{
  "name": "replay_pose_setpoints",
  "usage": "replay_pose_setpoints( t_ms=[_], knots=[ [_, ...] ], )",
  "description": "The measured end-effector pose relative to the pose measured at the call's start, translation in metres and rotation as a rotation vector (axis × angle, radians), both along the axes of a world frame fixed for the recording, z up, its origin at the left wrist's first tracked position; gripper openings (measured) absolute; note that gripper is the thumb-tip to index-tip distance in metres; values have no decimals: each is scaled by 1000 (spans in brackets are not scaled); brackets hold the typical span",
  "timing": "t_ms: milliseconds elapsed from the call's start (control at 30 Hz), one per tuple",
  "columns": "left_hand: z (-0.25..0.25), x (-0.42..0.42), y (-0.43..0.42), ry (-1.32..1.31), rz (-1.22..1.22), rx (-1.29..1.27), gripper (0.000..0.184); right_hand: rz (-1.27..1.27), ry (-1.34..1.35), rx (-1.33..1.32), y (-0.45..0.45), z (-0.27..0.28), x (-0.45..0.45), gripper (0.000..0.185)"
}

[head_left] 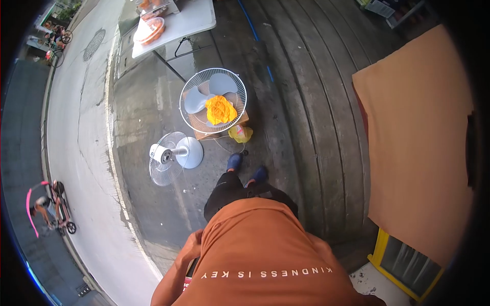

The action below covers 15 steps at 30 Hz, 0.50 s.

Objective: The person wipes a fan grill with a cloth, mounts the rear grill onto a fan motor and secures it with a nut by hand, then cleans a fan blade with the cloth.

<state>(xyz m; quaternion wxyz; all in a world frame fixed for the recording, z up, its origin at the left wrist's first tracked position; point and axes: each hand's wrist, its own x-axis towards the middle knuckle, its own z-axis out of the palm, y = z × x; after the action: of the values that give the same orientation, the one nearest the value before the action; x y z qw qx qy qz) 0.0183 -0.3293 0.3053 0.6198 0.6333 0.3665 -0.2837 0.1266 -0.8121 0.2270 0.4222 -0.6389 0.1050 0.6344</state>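
Note:
My left hand [193, 245] is beside the edge of the brown-orange shirt [265, 239], its fingers curled and partly hidden; what they hold cannot be made out. On the other side, my right hand [320, 247] shows only in part past the shirt, its fingers hidden. Ahead of my feet, an open fan cage [188, 115] with grey blades rests on a cardboard box [206, 136]. A crumpled yellow-orange cloth or bag [221, 110] lies in the cage. Against the box sits a yellow plastic bag [241, 133].
A white fan [162, 154] with a round base [190, 153] is on the pavement at left. Beyond is a white table [199, 15] holding food containers [150, 30]. A large brown board [418, 137] stands at right. People with a scooter [64, 211] are across the street.

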Motion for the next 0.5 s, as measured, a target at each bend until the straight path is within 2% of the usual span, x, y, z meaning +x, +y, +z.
replay_pose_setpoints(
  t_ms=[67,167,500],
  knots=[
    [-29,-28,3,-13,-19,77,49,-66,48,-24,-1,7,-11,45],
    [-37,-41,2,35,-16,86,50,-154,89,-56,-2,18,-23,43],
    [-11,-29,8,167,-126,31,54,-314,150,-93,-2,31,-50,38]
  ],
)
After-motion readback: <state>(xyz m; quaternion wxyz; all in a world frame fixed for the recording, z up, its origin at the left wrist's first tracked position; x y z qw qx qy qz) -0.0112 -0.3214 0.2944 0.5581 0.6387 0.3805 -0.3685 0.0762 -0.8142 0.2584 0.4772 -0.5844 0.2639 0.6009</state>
